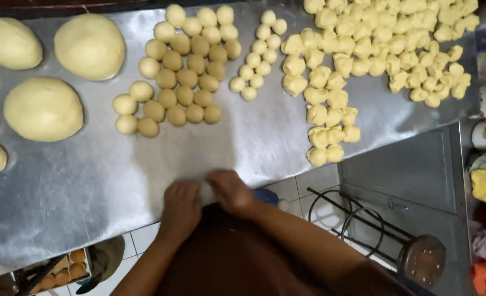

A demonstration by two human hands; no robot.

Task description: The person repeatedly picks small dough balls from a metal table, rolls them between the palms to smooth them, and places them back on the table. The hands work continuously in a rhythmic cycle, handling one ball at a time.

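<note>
Nearest us, our left hand (180, 204) and right hand (231, 191) meet at the near edge of the metal table (89, 186), both curled around a pale piece of dough (206, 185) that barely shows between them; we cannot tell how firmly they grip. Worked this close to the edge, the piece could, we judge, slip onto the tiled floor (303, 189). Farther off lie the smooth balls (185, 77), the rough lumps (336, 109) right, and the big mounds (43, 108) left.
</note>
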